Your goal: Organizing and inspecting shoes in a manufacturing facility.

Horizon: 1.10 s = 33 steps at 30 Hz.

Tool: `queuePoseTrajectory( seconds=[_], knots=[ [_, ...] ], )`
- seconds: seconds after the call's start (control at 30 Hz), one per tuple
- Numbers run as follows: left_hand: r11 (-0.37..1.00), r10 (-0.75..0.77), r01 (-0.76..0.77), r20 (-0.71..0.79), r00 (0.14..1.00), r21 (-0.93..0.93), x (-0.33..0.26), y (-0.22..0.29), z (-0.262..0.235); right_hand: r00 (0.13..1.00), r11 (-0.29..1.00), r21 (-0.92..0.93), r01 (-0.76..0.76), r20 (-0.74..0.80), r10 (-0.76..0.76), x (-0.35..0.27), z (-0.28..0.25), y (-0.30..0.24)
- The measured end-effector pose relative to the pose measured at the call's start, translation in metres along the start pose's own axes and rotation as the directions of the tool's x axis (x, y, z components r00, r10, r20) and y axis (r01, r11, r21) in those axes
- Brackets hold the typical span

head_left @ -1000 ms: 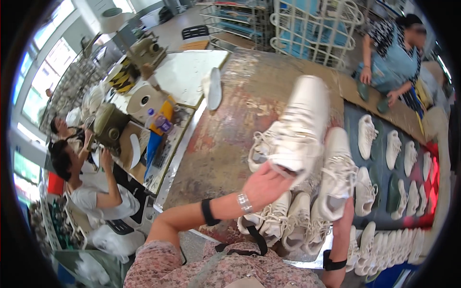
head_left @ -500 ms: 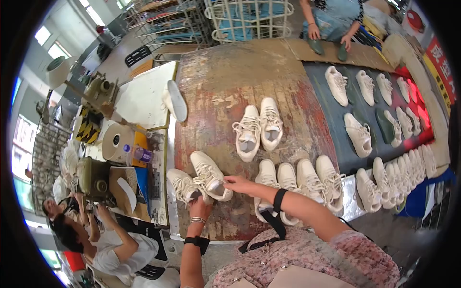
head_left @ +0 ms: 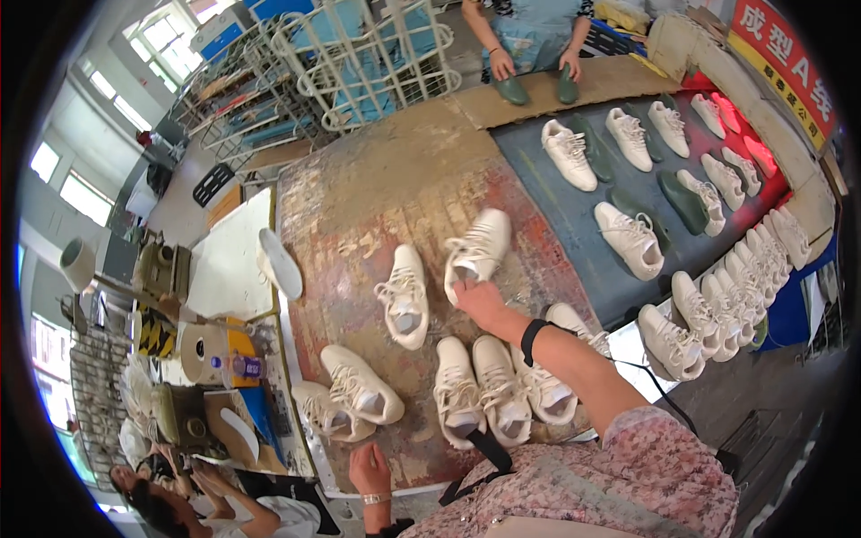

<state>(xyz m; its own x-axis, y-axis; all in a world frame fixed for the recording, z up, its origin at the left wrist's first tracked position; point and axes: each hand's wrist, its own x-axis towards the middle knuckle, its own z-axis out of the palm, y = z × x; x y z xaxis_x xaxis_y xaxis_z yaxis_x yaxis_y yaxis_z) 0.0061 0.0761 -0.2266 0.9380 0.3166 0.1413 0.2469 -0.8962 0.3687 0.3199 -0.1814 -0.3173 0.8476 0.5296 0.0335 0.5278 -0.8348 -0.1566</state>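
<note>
Sneaker point(head_left: 478, 251) in an off-white, cream sort of colour, low-cut with matching laces and a chunky pale sole, sits tilted on the worn, paint-stained tabletop point(head_left: 377, 188). Its heel end is at the right hand point(head_left: 477, 300), toe pointing away from the person. The right hand is closed on the heel rim, fingers pinching the back of the shoe, with a black band on that wrist. The mouth of the sneaker shows a lighter lining inside.

Just to the left of that hand there's a second sneaker point(head_left: 405, 296) of the same kind lying flat, close by but not touching the held one. Nearer the person, below the right forearm, a row of four matching sneakers point(head_left: 502, 390) stands side by side, and the forearm crosses over the rightmost ones.

The left hand point(head_left: 369, 471) is down at the near edge of the tabletop, fingers curled loosely, holding nothing as far as I can see. Just beyond it lie two more cream sneakers point(head_left: 350, 399) angled together.

Off to the right of the right hand, a dark grey mat point(head_left: 574, 215) carries more of these shoes plus some dark green shoe forms point(head_left: 683, 202). At the far end another person point(head_left: 529, 36) has both hands pressed on a pair of green forms point(head_left: 538, 90). White wire racks point(head_left: 368, 63) stand beyond the tabletop.
</note>
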Motion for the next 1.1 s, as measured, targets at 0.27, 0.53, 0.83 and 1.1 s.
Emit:
queuePoseTrajectory(
  seconds=[0.27, 0.53, 0.83, 1.1],
  knots=[
    [0.988, 0.145, -0.142, 0.041, 0.989, -0.064, -0.007, 0.065, 0.009, 0.961, 0.700, 0.660, -0.273, 0.157, 0.227, -0.002, -0.045, 0.072],
    [0.999, 0.028, -0.033, 0.130, 0.991, 0.034, -0.056, 0.075, 0.016, 0.961, 0.903, 0.332, -0.272, 0.130, 0.242, -0.051, -0.048, 0.194],
    [0.961, -0.170, 0.159, 0.026, 0.985, 0.225, -0.020, 0.101, 0.045, 0.762, 0.741, 0.186, -0.645, 0.228, 0.606, -0.065, 0.004, 0.156],
    [0.638, -0.756, 0.770, -0.178, 0.630, 0.017, 0.061, 0.028, 0.068, 0.763, 0.769, 0.109, -0.630, 0.271, 0.587, -0.063, 0.008, 0.158]
  ],
)
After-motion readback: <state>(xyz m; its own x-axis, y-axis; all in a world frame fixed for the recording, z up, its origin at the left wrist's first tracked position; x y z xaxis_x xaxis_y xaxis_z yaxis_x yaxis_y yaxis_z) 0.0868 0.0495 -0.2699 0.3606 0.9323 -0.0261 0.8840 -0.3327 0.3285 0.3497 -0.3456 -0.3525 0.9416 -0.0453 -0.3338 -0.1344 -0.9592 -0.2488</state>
